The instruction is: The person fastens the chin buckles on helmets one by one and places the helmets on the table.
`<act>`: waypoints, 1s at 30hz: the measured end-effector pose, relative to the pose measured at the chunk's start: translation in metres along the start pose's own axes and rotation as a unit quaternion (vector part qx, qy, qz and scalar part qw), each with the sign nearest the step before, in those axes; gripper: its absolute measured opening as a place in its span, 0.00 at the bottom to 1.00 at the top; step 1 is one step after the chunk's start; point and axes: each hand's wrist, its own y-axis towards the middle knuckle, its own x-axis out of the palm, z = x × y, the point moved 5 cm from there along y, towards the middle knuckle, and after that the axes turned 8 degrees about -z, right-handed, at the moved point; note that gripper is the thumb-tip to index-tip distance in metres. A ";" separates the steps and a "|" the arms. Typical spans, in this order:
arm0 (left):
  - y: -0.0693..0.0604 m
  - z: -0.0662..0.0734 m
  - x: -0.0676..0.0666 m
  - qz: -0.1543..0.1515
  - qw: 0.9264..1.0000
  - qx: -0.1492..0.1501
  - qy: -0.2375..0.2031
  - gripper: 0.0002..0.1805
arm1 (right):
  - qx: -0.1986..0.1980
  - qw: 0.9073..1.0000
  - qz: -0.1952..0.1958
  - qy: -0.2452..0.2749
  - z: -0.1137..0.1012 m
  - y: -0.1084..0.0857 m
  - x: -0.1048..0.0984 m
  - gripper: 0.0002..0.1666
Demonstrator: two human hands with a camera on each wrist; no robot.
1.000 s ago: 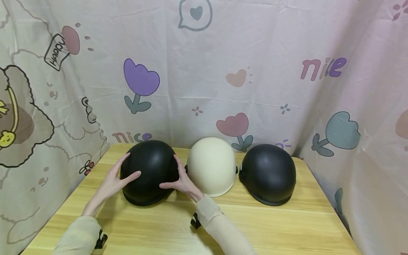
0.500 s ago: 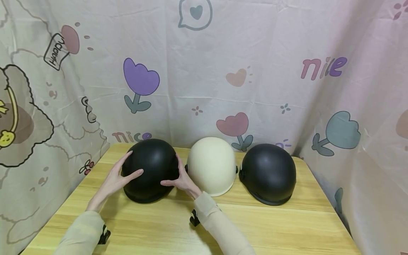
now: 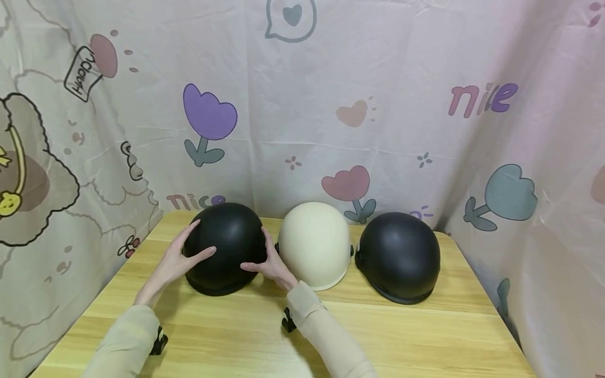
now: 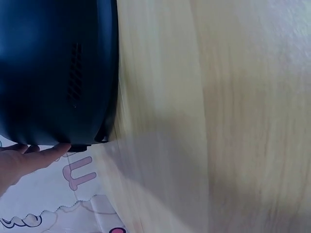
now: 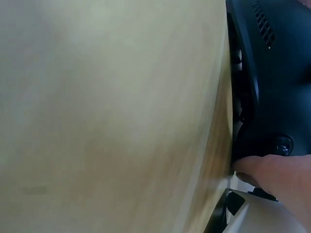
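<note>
A black helmet (image 3: 227,247) sits at the left end of a row on the wooden table. My left hand (image 3: 177,257) grips its left side, the thumb lying across the front of the shell. From the other side my right hand (image 3: 269,265) holds it, thumb on the front and fingers by the right edge. In the right wrist view a fingertip (image 5: 250,170) lies close to the helmet's lower rim, beside a round black knob (image 5: 282,144). A cream helmet (image 3: 313,247) stands just to the right, close to my right hand.
A second black helmet (image 3: 399,257) stands at the right end of the row, turned a little. The wooden table (image 3: 406,336) stretches out in front of the helmets. A printed curtain (image 3: 293,79) hangs behind and along both sides.
Both hands and the left black helmet between them have shifted slightly away from me and to the right, closer to the cream helmet. The other two helmets have stayed in place.
</note>
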 end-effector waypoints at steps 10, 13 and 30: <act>-0.004 -0.002 -0.001 -0.006 1.000 0.008 0.009 0.55 | -0.025 0.998 0.044 -0.026 -0.009 -0.008 -0.004 0.60; -0.003 -0.003 -0.001 -0.004 1.000 0.009 0.011 0.55 | -0.028 0.998 0.055 -0.024 -0.009 -0.007 -0.005 0.57; 0.000 0.000 0.000 -0.006 1.000 0.006 0.011 0.55 | -0.017 0.998 0.052 -0.011 -0.009 -0.001 -0.009 0.55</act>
